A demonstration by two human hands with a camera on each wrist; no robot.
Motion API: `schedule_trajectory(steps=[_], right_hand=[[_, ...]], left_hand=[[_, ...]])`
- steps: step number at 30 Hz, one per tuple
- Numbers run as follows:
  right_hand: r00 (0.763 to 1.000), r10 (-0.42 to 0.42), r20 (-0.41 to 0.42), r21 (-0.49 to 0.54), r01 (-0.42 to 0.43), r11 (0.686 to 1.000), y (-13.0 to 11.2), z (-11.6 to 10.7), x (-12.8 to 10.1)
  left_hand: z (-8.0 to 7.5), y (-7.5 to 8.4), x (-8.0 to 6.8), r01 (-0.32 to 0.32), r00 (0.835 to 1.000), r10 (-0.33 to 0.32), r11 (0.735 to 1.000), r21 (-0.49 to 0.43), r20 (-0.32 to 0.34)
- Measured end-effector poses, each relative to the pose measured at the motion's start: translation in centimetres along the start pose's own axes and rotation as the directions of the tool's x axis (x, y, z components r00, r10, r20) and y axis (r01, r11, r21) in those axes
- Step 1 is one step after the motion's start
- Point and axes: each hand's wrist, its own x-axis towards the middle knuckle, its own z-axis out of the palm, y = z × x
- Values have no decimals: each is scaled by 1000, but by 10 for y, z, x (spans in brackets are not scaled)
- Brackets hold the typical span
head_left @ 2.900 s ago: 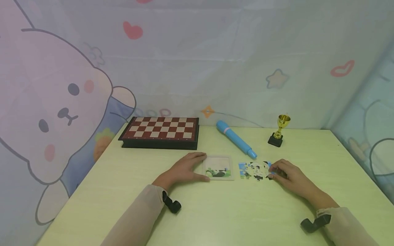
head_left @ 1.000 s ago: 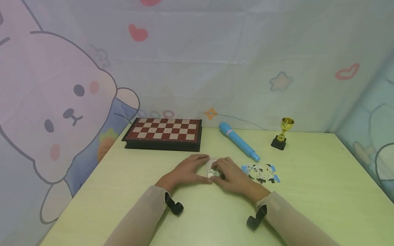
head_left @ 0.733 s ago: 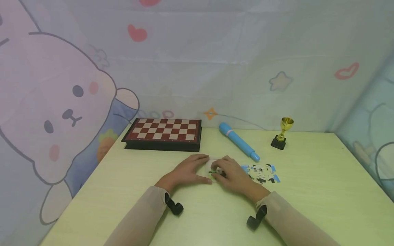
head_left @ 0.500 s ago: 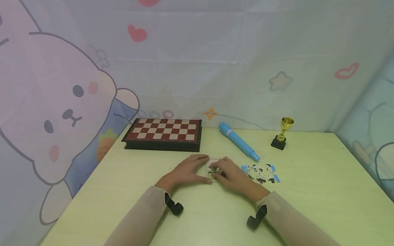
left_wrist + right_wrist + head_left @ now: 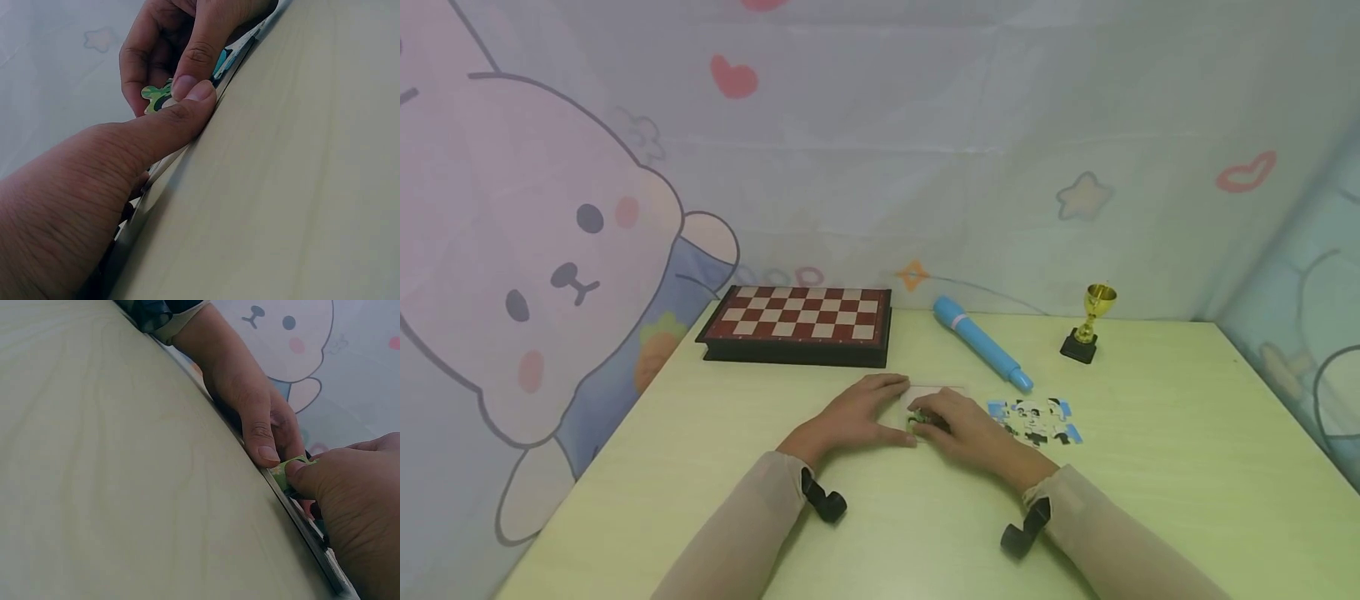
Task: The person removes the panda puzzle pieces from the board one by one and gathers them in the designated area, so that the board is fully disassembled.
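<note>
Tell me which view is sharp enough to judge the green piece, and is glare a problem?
Head view: even light, no glare, but the green piece is tiny between the hands. Left wrist: piece clearest, thumb blurred. Right wrist: piece mostly covered, right hand soft.

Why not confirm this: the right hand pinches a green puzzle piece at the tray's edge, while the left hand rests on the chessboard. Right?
Not quite. The left hand rests at the puzzle tray, not on the chessboard, which lies apart, farther back; the head view shows this. The right hand does pinch the green puzzle piece.
</note>
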Motion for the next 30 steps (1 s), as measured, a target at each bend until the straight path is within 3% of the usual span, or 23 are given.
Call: schedule_trajectory(steps=[6,10,14,19,30], right_hand=[[1000,-18,-20,-9,18,1000,2,1,0],[998,24,-57,3,-24,1000,2,1,1],[987,63,-146,15,-61,998,4,1,2],[973,47,-224,16,-44,999,5,1,2],[974,46,-221,16,-43,999,4,-1,3]], left_hand=[[-1,0,-1,3,1000,-3,1000,-12,8],[-1,0,-1,3,1000,-3,1000,-17,6],[-2,1,-1,6,1000,-5,1000,-22,4],[-1,0,0,8,1000,-8,1000,-21,9],[-3,2,1,21,1000,-20,999,-25,16]])
